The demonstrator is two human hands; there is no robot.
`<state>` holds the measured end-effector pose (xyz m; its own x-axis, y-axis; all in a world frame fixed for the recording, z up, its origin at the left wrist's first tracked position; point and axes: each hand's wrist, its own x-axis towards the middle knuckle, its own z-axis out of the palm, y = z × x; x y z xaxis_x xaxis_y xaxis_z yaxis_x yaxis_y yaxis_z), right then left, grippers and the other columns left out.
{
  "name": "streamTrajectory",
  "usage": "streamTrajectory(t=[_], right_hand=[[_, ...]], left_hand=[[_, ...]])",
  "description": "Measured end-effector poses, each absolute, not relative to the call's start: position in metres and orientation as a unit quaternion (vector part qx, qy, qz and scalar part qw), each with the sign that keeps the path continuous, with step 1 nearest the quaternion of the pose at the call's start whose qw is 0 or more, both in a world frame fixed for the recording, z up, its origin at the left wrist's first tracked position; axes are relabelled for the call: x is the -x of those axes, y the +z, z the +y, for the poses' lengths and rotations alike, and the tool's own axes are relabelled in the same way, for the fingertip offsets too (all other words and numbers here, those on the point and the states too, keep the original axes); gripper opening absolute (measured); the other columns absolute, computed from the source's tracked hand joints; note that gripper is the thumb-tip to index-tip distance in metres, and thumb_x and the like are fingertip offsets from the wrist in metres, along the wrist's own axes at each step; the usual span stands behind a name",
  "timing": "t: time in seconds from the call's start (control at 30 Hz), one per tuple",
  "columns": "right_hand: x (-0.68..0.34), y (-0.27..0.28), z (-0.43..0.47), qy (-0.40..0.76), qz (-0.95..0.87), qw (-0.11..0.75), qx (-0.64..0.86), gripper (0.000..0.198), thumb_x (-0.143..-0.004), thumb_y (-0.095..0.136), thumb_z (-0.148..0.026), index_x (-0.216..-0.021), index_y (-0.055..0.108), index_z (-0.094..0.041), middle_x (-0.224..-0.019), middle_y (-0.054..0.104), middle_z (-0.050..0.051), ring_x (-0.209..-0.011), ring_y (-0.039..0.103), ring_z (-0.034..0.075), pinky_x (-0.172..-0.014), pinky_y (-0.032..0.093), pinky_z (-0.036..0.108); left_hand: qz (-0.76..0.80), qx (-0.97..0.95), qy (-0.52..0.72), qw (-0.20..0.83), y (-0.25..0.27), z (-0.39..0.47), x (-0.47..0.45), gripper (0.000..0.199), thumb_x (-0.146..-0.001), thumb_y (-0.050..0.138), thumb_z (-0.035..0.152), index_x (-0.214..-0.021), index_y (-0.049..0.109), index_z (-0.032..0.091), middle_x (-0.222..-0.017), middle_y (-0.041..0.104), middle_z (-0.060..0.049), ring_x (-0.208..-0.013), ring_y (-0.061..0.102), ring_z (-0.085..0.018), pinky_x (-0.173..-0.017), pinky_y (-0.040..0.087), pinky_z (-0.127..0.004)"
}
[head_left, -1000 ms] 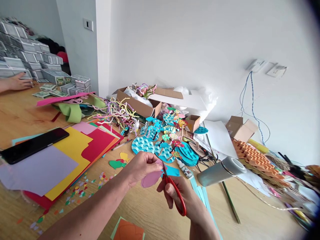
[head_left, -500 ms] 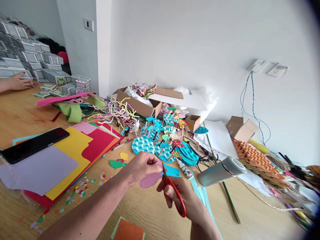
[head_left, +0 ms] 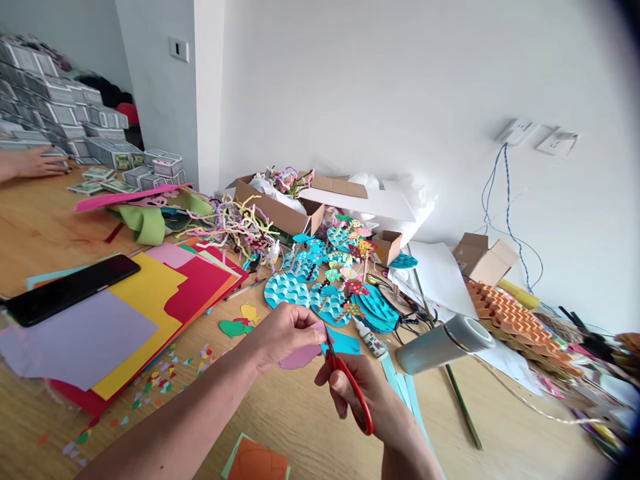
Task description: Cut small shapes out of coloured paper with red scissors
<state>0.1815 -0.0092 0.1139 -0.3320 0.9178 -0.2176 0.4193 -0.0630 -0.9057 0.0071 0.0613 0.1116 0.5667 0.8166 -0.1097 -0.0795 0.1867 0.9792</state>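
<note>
Pinched between the thumb and fingers of my left hand [head_left: 289, 333] is a piece of purple paper [head_left: 301, 357] with a rounded edge. My right hand [head_left: 357, 383] grips red-handled scissors [head_left: 356, 393], their blades pointing up and meeting the paper's right edge. Just behind the blades lies a blue paper piece [head_left: 345, 342]. Yellow [head_left: 249, 313] and green [head_left: 235, 327] paper cutouts rest beyond my left wrist. Orange paper [head_left: 256, 461] with a drawn outline sits on a light green sheet near the front edge.
Coloured paper sheets [head_left: 125, 320] bear a black phone [head_left: 75, 288] at left, with paper scraps beside them. Blue wave-patterned discs [head_left: 287, 291] with small paper fish stand ahead. A glue bottle [head_left: 371, 341] and a grey thermos [head_left: 445, 343] are at right. Another person's hand [head_left: 40, 162] is far left.
The purple paper has shifted slightly at the scissor blades, and less of its lower part shows. Both hands stay nearly in place, still holding the paper and scissors.
</note>
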Motion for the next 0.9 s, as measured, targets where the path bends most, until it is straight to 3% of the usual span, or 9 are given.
streamTrajectory(t=[0.37,0.6,0.9], right_hand=[[-0.1816,0.1147,-0.0085,0.511,-0.637,0.248,0.521,0.066,-0.074,0.047,-0.077,-0.078,0.058,-0.012,-0.053,0.049,-0.002,-0.046,0.046,0.009,-0.043,0.029,0.019],[-0.1831,0.1095,-0.0089,0.535,-0.617,0.250,0.520,0.065,-0.073,0.050,-0.076,-0.076,0.058,-0.012,-0.045,0.044,-0.005,-0.039,0.041,0.007,-0.040,0.026,0.019],[-0.1829,0.1137,-0.0087,0.531,-0.627,0.236,0.520,0.066,-0.073,0.049,-0.077,-0.076,0.058,-0.012,-0.049,0.047,-0.003,-0.042,0.041,0.008,-0.042,0.027,0.020]], left_hand=[[0.319,-0.545,0.315,0.709,0.1116,0.0606,-0.0053,0.023,-0.064,0.070,0.034,-0.067,0.065,0.013,-0.061,0.064,-0.001,-0.051,0.050,-0.009,-0.048,0.032,-0.020],[0.302,-0.536,0.318,0.721,0.1126,0.0623,-0.0036,0.021,-0.066,0.070,0.033,-0.069,0.066,0.012,-0.066,0.070,-0.005,-0.063,0.061,-0.015,-0.060,0.042,-0.024],[0.296,-0.543,0.320,0.718,0.1110,0.0623,-0.0018,0.019,-0.068,0.068,0.031,-0.068,0.067,0.012,-0.066,0.070,-0.005,-0.063,0.062,-0.015,-0.063,0.043,-0.025]])
